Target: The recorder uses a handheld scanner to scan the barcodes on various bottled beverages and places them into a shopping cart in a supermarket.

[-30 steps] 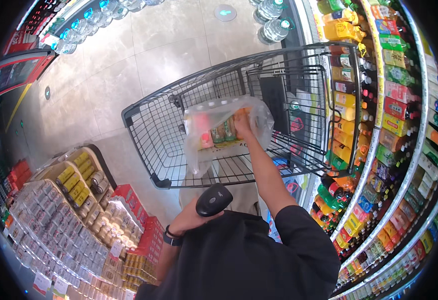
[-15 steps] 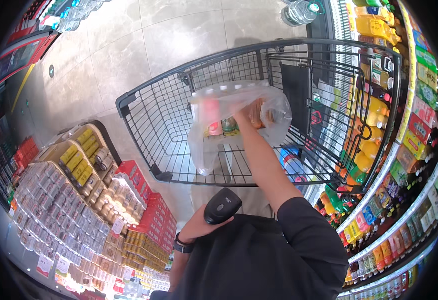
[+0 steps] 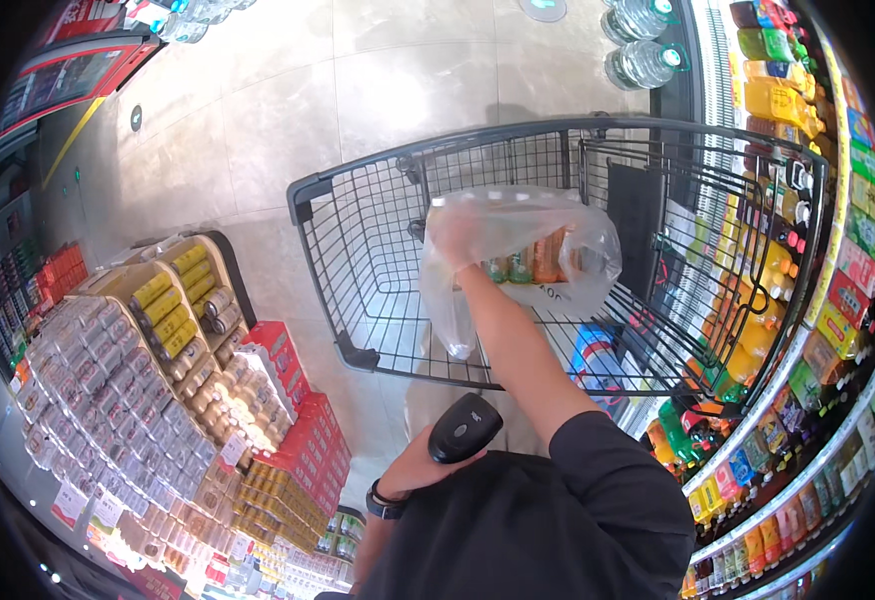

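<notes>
A black handheld barcode scanner (image 3: 466, 428) rests in my left hand (image 3: 421, 466), whose fingers are closed round it near my body. My right arm reaches over the shopping cart (image 3: 353, 357) into a clear plastic bag (image 3: 598, 240). The right hand (image 3: 457, 238) is at the bag's left part, blurred behind the film, so its fingers and anything in them do not show clearly. Beside it in the bag stand drink bottles: green-toned ones (image 3: 518, 263) and orange-brown ones (image 3: 555, 255). Several white caps show along the bag's far side.
Drink shelves (image 3: 758, 440) curve along the right. Stacked cans and boxes (image 3: 118, 390) fill a display at the left. Large water bottles (image 3: 643, 65) stand on the floor beyond the cart. A blue-labelled pack (image 3: 598, 355) lies low under the cart's near right side.
My right hand has moved from the bag's middle to its left part. The pink bottle seen there before no longer shows. The whole view has shifted, with the scanner still in my left hand.
</notes>
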Demonstrator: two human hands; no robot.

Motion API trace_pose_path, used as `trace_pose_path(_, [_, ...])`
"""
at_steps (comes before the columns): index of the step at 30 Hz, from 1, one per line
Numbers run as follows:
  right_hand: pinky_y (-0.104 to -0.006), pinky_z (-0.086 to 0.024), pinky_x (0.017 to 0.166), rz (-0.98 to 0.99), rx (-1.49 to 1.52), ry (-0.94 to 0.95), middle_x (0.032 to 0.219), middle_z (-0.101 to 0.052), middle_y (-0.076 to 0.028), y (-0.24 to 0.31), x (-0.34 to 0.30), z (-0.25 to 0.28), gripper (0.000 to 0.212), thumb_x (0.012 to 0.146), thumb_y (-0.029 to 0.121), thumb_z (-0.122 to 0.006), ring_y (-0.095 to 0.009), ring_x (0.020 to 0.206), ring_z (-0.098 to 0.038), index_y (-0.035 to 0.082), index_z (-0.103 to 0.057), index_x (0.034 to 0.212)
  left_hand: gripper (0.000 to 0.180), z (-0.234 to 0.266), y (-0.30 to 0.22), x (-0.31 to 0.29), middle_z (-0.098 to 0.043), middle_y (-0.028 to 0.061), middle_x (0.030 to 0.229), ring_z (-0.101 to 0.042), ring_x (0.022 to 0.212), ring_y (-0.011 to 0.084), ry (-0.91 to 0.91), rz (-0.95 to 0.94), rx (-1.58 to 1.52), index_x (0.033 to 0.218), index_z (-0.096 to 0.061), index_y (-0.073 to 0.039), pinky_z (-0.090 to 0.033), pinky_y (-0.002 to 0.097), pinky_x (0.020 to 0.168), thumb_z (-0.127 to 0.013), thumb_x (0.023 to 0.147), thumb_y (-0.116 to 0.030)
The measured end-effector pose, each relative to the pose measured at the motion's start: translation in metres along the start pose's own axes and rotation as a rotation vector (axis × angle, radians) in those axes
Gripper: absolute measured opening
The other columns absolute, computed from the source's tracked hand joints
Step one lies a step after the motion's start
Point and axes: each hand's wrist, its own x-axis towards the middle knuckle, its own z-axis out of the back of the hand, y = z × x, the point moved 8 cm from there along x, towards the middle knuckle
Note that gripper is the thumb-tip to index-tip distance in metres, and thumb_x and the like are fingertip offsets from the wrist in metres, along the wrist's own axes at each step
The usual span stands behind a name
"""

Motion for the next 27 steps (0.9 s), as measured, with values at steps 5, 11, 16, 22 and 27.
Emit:
trace_pose_path(5, [-0.0523,-0.041,0.096,0.004,-0.263,0.300,0.113,-0.062,-0.016,-0.008,0.002,-0.050,0.036,0.086,0.035,-0.054,-0.037,0.108,-0.057,0.008,-0.069,0.104,0.033,0.012,0.000,-0.009,-0.068,0.0042,0.092,-0.057,0.084,0.0103,-0.002,-0.046,-0.028,0.110,-0.062,0.000,-0.048,0.0287,0.080,-0.077,0.084,-0.014])
trace_pose_path(11, [-0.0523,-0.043,0.095,0.033,-0.034,-0.087,0.127,-0.054,-0.022,-0.017,-0.031,-0.021,0.062,0.081,0.044,-0.067,-0.034,0.108,-0.058,0.001,-0.056,0.124,0.030,0.030,0.015,-0.023,-0.065,-0.0027,0.083,-0.053,0.064,0.0042,-0.047,-0.292,0.025,0.110,-0.064,-0.006,-0.042,0.0215,0.058,-0.078,0.085,-0.016])
trace_pose_path(16, [-0.0518,-0.044,0.093,-0.022,0.391,-0.062,0.125,-0.052,-0.022,-0.031,-0.040,0.002,0.068,0.076,0.034,-0.076,-0.035,0.109,-0.057,0.000,-0.049,0.128,0.030,0.038,0.013,-0.029,-0.066,-0.0023,0.083,-0.054,0.064,0.0043,0.027,-0.259,0.043,0.110,-0.064,-0.006,-0.043,0.0222,0.055,-0.077,0.085,-0.017])
trace_pose_path(22, [-0.0505,-0.044,0.094,-0.365,0.784,0.223,0.123,-0.053,-0.021,-0.056,-0.057,0.024,0.062,0.075,0.027,-0.078,-0.035,0.110,-0.056,0.000,-0.052,0.124,0.032,0.044,0.028,-0.034,-0.066,-0.0020,0.083,-0.055,0.064,0.0040,0.080,-0.232,0.111,0.113,-0.064,-0.007,-0.043,0.0218,0.055,-0.077,0.086,-0.018])
trace_pose_path(27, [-0.0427,-0.048,0.088,-0.371,0.803,0.027,0.114,-0.058,-0.017,-0.096,-0.083,0.108,0.056,0.074,0.021,-0.080,-0.030,0.102,-0.059,0.000,-0.056,0.121,0.034,0.034,-0.008,-0.042,-0.064,-0.0035,0.079,-0.054,0.060,0.0037,0.167,-0.349,0.124,0.116,-0.063,-0.008,-0.042,0.0203,0.053,-0.076,0.087,-0.019])
